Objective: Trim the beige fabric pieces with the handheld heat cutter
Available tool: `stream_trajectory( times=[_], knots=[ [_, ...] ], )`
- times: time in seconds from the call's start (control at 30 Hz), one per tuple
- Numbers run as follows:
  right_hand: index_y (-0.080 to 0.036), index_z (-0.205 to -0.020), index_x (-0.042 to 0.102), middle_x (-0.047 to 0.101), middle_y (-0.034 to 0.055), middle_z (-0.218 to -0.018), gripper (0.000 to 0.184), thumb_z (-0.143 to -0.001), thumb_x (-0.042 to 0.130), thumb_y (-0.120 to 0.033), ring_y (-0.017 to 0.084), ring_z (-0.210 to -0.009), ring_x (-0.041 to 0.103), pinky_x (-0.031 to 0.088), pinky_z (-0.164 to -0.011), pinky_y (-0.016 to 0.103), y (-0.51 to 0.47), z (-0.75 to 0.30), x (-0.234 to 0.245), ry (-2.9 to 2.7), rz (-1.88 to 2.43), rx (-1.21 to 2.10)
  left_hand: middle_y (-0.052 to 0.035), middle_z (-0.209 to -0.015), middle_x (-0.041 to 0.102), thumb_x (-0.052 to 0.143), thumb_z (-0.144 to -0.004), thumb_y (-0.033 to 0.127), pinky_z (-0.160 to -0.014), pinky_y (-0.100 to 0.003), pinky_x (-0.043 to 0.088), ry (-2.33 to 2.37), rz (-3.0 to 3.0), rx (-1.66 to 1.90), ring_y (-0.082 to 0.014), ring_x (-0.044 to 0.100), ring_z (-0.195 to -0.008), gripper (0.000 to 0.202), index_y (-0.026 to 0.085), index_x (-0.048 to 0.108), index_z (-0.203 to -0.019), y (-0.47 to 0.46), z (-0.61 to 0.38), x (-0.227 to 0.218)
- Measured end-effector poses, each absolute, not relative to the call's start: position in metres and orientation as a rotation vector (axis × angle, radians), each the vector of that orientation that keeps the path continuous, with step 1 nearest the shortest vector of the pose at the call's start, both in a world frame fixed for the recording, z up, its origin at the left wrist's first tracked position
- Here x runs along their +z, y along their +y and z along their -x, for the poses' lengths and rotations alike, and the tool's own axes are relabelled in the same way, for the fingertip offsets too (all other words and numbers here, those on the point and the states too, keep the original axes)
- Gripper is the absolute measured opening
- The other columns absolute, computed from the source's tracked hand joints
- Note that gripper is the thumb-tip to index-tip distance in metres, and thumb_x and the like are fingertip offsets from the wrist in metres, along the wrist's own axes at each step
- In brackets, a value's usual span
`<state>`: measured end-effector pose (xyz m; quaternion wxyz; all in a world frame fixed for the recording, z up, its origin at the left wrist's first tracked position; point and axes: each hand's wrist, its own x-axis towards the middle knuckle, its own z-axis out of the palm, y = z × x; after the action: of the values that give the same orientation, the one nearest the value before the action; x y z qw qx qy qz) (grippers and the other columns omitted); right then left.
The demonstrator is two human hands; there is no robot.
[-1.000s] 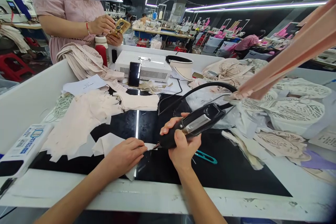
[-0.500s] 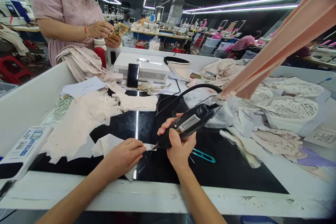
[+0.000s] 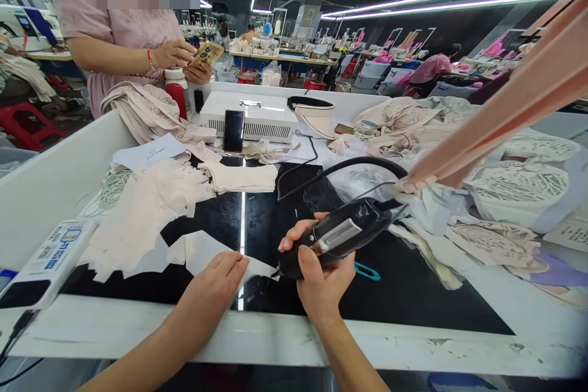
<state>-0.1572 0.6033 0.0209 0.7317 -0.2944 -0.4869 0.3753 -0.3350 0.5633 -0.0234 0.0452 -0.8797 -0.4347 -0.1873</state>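
Left hand [image 3: 215, 285] sits farther back toward seven o'clock, fingers together, pinch unclear, on cloth [image 3: 198, 249] at its eleven; right hand [image 3: 324, 282] grips black tool [image 3: 337, 237], tip at cloth's four-o'clock end, best kept taut.

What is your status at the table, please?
Left hand on pale piece. Right hand gripping black tool, tip at the piece's right end. Teal item close beside right hand.

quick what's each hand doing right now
Left hand: on the pale piece; whether it grips can't be told.
Right hand: closed around the black handheld tool.
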Motion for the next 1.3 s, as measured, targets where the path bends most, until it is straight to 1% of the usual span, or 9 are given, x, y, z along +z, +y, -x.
stream_trajectory(
  times=[0.1,0.23,0.3,0.4,0.53,0.63,0.83,1.17,1.3],
  knots=[
    [-0.028,-0.116,0.057,0.064,-0.0026,-0.083,0.038,-0.083,0.076,-0.029,0.013,-0.062,0.063,0.055,-0.056,0.028,0.599,0.158,0.02,-1.068,0.641,0.831,-0.0117,-0.113,0.069,0.034,-0.084,-0.008,-0.092,-0.035,0.06,-1.336,2.694,-0.57,-0.0214,0.068,-0.103,0.047,0.013,0.049,-0.123,0.565,0.335,-0.034],
    [-0.027,-0.116,0.057,0.064,-0.0023,-0.083,0.038,-0.083,0.076,-0.03,0.013,-0.062,0.063,0.054,-0.055,0.027,0.596,0.159,0.02,-1.056,0.636,0.839,-0.0124,-0.115,0.069,0.035,-0.091,-0.004,-0.092,-0.034,0.06,-1.326,2.652,-0.517,-0.0221,0.069,-0.105,0.041,0.011,0.051,-0.125,0.568,0.333,-0.043],
    [-0.028,-0.116,0.057,0.064,-0.0022,-0.083,0.038,-0.083,0.077,-0.029,0.013,-0.062,0.062,0.054,-0.054,0.027,0.595,0.159,0.021,-1.051,0.636,0.854,-0.0131,-0.113,0.069,0.037,-0.096,0.004,-0.088,-0.035,0.061,-1.304,2.625,-0.483,-0.0241,0.069,-0.103,0.034,0.01,0.053,-0.125,0.568,0.331,-0.043],
    [-0.028,-0.116,0.056,0.064,-0.0016,-0.084,0.038,-0.083,0.076,-0.03,0.013,-0.063,0.063,0.054,-0.055,0.028,0.594,0.159,0.02,-1.059,0.631,0.867,-0.0157,-0.115,0.069,0.047,-0.101,0.023,-0.084,-0.037,0.062,-1.268,2.595,-0.469,-0.0278,0.07,-0.103,0.028,0.011,0.056,-0.125,0.565,0.325,-0.04],
    [-0.028,-0.117,0.056,0.063,-0.001,-0.083,0.039,-0.083,0.076,-0.03,0.014,-0.063,0.062,0.054,-0.057,0.03,0.591,0.158,0.018,-1.069,0.633,0.861,-0.0186,-0.119,0.068,0.063,-0.094,0.046,-0.086,-0.04,0.061,-1.27,2.582,-0.473,-0.0308,0.07,-0.106,0.045,0.016,0.058,-0.127,0.56,0.321,-0.039],
    [-0.028,-0.117,0.056,0.063,-0.0012,-0.083,0.039,-0.083,0.075,-0.031,0.014,-0.062,0.062,0.054,-0.056,0.03,0.593,0.159,0.019,-1.08,0.64,0.871,-0.0227,-0.124,0.066,0.066,-0.088,0.055,-0.089,-0.047,0.06,-1.256,2.586,-0.459,-0.035,0.068,-0.11,0.057,0.017,0.058,-0.13,0.557,0.32,-0.045],
    [-0.028,-0.115,0.055,0.063,-0.0032,-0.081,0.037,-0.083,0.074,-0.031,0.013,-0.06,0.062,0.054,-0.057,0.029,0.612,0.165,0.026,-1.03,0.603,0.851,-0.0274,-0.134,0.06,0.068,-0.087,0.056,-0.093,-0.052,0.058,-1.261,2.603,-0.408,-0.0386,0.063,-0.12,0.068,0.016,0.051,-0.139,0.554,0.32,-0.059],
    [-0.028,-0.114,0.053,0.064,-0.0043,-0.082,0.035,-0.085,0.072,-0.029,0.012,-0.061,0.061,0.054,-0.058,0.028,0.626,0.18,0.017,-1.088,0.576,0.896,-0.029,-0.138,0.057,0.072,-0.083,0.057,-0.096,-0.055,0.056,-1.307,2.643,-0.451,-0.0408,0.06,-0.124,0.074,0.016,0.051,-0.14,0.554,0.319,-0.061],
    [-0.028,-0.114,0.053,0.064,-0.0048,-0.082,0.031,-0.087,0.07,-0.026,0.011,-0.06,0.061,0.053,-0.059,0.027,0.627,0.18,0.018,-1.085,0.59,0.902,-0.0282,-0.139,0.056,0.069,-0.086,0.053,-0.098,-0.057,0.054,-1.301,2.663,-0.499,-0.041,0.059,-0.126,0.07,0.016,0.05,-0.141,0.554,0.32,-0.062]
  ],
)
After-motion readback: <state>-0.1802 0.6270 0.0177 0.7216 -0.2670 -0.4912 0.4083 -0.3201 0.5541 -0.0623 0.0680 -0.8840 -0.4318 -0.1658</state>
